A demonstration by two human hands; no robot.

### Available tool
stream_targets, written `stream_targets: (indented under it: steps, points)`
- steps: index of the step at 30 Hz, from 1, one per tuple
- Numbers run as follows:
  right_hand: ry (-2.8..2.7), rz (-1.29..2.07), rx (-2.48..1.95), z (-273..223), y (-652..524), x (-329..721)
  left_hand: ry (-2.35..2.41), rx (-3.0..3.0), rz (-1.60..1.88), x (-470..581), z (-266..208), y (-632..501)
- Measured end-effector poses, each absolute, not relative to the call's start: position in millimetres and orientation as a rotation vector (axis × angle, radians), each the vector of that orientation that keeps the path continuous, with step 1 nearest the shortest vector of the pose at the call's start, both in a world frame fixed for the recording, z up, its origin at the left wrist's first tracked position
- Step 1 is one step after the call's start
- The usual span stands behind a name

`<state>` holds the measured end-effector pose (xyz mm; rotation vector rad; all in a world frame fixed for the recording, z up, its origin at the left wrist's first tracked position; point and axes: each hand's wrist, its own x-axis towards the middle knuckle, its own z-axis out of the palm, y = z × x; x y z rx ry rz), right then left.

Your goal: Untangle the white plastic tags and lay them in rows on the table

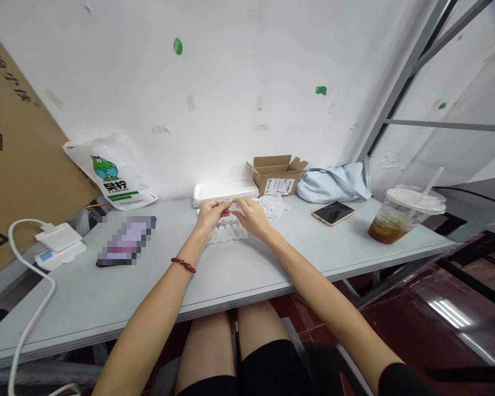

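Note:
My left hand (210, 214) and my right hand (252, 216) meet fingertip to fingertip above the table, fingers pinched together. Whatever lies between them is too small to make out. Just beneath my hands, partly covered by them, rest rows of whitish translucent oval pieces (230, 233) that look like false nail tips. To the right of my right hand there is a crumpled clear plastic bag (274, 205) with small white bits in it. Right behind my fingers lies a long white lidded case (225, 191). A dark red bead bracelet (183, 265) circles my left wrist.
Along the wall stand a small open cardboard box (275, 179), a light blue cloth bag (334, 182) and a white printed bag (114, 175). A phone (334, 213) and a drink cup with a straw (400, 220) are at right. Leftward are a blurred-out phone (127, 241) and a corded charger (60, 245).

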<state>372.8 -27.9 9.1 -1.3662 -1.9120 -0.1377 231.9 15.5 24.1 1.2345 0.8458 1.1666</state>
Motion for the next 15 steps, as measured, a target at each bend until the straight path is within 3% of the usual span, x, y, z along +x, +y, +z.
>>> stream_targets:
  steps: [3, 6, 15]
  points:
    - [-1.962, -0.211, -1.400, 9.9, -29.2, 370.7, 0.854, 1.269, 1.209, 232.8, 27.3, 11.1]
    - [-1.896, -0.072, -1.380, 8.3, -27.4, 372.6, 0.853, 1.324, 1.237, 233.2, 28.4, 9.6]
    - [-1.308, 0.808, -1.177, 16.3, -24.6, 380.6, 0.877, 2.016, 1.379, 237.8, 21.2, 7.5]
